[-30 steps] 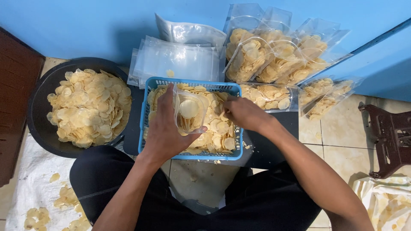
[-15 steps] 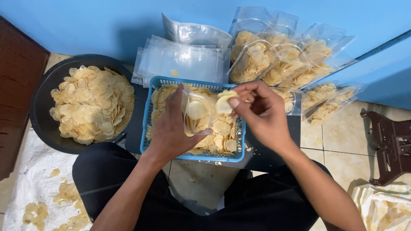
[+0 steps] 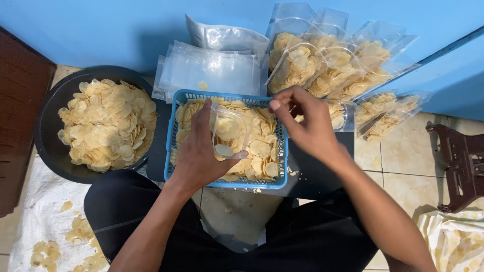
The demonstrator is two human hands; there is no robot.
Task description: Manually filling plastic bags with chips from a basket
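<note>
Hidden and cut off

The left hand point(image 3: 199, 153) covers part of the small clear plastic bag point(image 3: 228, 132); the white cloth with chips point(image 3: 456, 242) runs past the frame's corner.

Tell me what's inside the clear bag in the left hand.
The clear bag in the left hand holds a few pale round chips; those behind the fingers are hidden.

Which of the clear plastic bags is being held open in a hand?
The small clear bag over the blue basket, held by the left hand. The filled bags and empty bags lie untouched by the wall.
</note>
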